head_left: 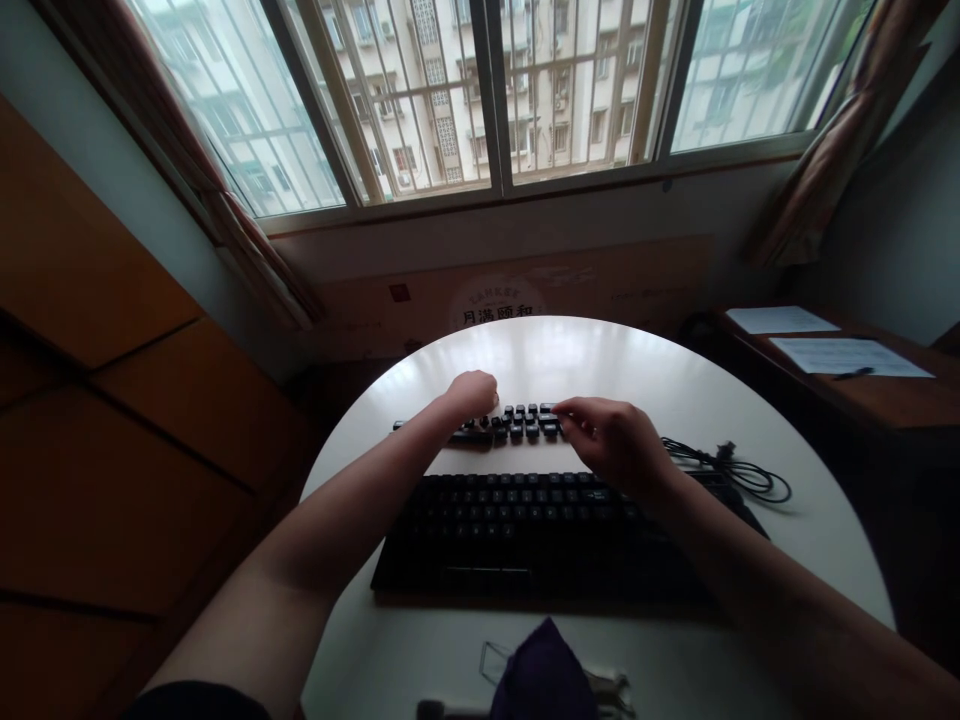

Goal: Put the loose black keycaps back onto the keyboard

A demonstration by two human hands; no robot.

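Observation:
Loose black keycaps (517,431) stand in short rows on the white round table (480,355), beyond a black keyboard (480,560). My left hand (474,392) is over the left part of these rows, its fingers curled downward; whatever they hold is hidden. At the right end of the rows, my right hand (619,437) pinches a keycap (547,408) between thumb and forefinger. The keyboard lies under my forearms. Its upper rows still carry keycaps, while its lower part looks dark and bare of them.
A coiled black cable (750,475) lies right of the keyboard. Near the front edge are a purple cloth (546,675), a thin wire tool (491,660) and a blurred metal object (611,690). Papers (847,357) and a pen (853,374) rest on a brown desk at right.

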